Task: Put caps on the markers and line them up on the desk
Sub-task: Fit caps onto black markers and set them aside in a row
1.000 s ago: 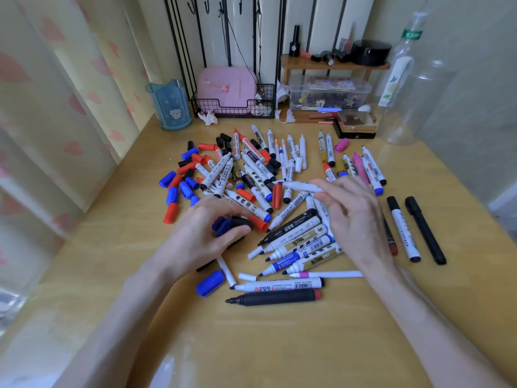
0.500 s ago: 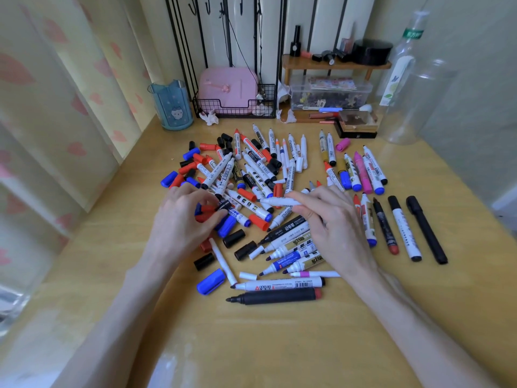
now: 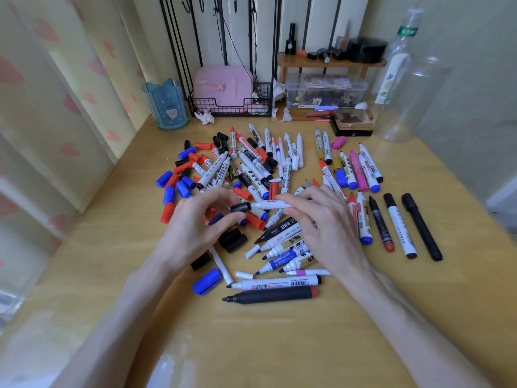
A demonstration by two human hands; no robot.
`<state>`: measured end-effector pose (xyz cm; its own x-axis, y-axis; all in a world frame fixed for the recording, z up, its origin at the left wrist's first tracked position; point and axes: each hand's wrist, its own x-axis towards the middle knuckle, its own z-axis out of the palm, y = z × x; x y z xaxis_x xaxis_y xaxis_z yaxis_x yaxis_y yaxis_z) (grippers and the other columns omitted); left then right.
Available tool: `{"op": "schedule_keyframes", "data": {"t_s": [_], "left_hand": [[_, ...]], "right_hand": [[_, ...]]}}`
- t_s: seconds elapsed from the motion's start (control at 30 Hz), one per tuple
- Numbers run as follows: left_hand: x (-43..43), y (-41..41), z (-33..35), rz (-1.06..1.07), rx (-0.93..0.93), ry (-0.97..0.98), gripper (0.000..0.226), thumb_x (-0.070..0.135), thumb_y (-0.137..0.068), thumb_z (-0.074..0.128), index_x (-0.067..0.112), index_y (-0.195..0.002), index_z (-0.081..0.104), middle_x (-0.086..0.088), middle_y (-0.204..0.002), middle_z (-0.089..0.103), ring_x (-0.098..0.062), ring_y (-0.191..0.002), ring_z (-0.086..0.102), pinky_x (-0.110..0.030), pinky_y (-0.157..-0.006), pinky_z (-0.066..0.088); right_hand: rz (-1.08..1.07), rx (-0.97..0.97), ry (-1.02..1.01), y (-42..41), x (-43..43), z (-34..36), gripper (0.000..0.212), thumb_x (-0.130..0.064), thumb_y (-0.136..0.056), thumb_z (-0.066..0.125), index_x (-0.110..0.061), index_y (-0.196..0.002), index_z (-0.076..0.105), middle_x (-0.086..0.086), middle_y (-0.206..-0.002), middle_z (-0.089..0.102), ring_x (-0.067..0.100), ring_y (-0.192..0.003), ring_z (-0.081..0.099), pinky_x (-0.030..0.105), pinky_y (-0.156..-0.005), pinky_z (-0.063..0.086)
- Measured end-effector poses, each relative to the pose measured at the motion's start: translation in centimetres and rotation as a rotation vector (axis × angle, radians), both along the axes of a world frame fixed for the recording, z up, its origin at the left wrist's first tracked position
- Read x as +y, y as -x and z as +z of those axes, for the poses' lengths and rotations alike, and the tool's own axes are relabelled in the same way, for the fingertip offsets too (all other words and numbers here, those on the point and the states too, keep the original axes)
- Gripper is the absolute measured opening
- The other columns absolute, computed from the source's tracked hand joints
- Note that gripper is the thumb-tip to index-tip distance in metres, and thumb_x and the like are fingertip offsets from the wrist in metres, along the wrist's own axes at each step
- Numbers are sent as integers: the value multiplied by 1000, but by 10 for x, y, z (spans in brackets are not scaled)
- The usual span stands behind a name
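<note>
Two hands, head view. Our left hand pinches a black cap between thumb and fingertips. Our right hand grips a white marker by its barrel, level above the pile, its tip end meeting the cap. Many loose markers and caps, red, blue and black, heaped mid-desk. Several capped markers side by side, just right of our right hand. One blue cup, far left corner.
</note>
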<state>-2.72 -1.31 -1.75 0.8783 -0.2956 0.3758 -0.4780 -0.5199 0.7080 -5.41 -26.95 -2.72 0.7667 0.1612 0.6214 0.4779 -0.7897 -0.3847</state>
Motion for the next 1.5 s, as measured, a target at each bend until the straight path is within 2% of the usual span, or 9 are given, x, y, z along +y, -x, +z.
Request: {"op": "schedule_keyframes", "data": {"t_s": [0.2, 0.27, 0.4, 0.6, 0.73, 0.97, 1.23, 1.37, 1.5], "left_hand": [[-1, 0, 0, -22, -25, 7, 22, 42, -88, 75, 27, -104, 71, 16, -91, 70, -14, -84, 66, -18, -73, 45], [-3, 2, 1, -29, -41, -13, 22, 38, -90, 75, 25, -107, 74, 21, -91, 68, -7, -81, 63, -17, -73, 46], [-9, 6, 3, -46, -56, -51, 17, 34, -95, 71, 27, -110, 76, 17, -83, 63, -6, -76, 57, -15, -70, 42], [-13, 11, 5, -36, -77, -101, 15, 35, -99, 68, 27, -110, 74, 22, -74, 66, -9, -72, 66, -30, -72, 52], [-18, 14, 10, -31, -103, -53, 18, 26, -100, 68, 18, -113, 77, 22, -82, 68, -8, -80, 70, -33, -77, 57], [-24, 15, 14, -24, -168, -63, 12, 15, -100, 69, 17, -110, 76, 12, -81, 69, -11, -76, 69, -32, -72, 56], [-27, 11, 7, -70, -69, -88, 19, 34, -101, 61, 28, -114, 74, 30, -90, 66, -5, -85, 65, -21, -76, 51], [-35, 7, 10, -31, -55, 15, 22, 29, -100, 65, 24, -121, 70, 22, -98, 71, -1, -88, 68, -13, -81, 49], [-59, 6, 15, -77, 18, 96, 42, 23, -102, 66, 27, -142, 56, 17, -113, 70, -12, -97, 71, -26, -83, 56]], "right_hand": [[18, 10, 26, 0, 0, 0, 33, -11, -93, 72, -22, -125, 75, -5, -91, 63, 15, -88, 50, 42, -82, 47], [35, 8, 27, 0, 1, -1, 33, -11, -93, 73, -21, -125, 75, -4, -91, 63, 17, -86, 51, 43, -80, 47], [55, -10, 50, 0, 1, 0, 30, -17, -95, 70, -21, -124, 75, -3, -90, 63, 17, -85, 51, 42, -79, 47], [69, -30, 89, 2, 0, 2, 29, -17, -95, 72, -20, -124, 75, -2, -88, 62, 19, -83, 54, 34, -77, 43], [58, -37, 59, 4, 1, 1, 30, -14, -96, 71, -19, -125, 75, -1, -88, 63, 20, -82, 55, 40, -72, 46], [11, -55, 11, 6, 4, -1, 35, -3, -90, 74, -16, -122, 76, -2, -85, 64, 21, -79, 57, 46, -68, 49], [49, 35, 76, 9, -4, 5, 28, -19, -96, 71, -21, -124, 74, -4, -88, 67, 16, -81, 58, 42, -73, 46], [15, 22, 60, 10, -5, 14, 25, -30, -95, 73, -23, -118, 76, -7, -98, 68, 13, -86, 62, 43, -81, 47], [-55, 50, -11, 13, -16, 22, 24, -30, -92, 77, -20, -113, 78, -5, -91, 62, 16, -86, 57, 36, -79, 49]]}}
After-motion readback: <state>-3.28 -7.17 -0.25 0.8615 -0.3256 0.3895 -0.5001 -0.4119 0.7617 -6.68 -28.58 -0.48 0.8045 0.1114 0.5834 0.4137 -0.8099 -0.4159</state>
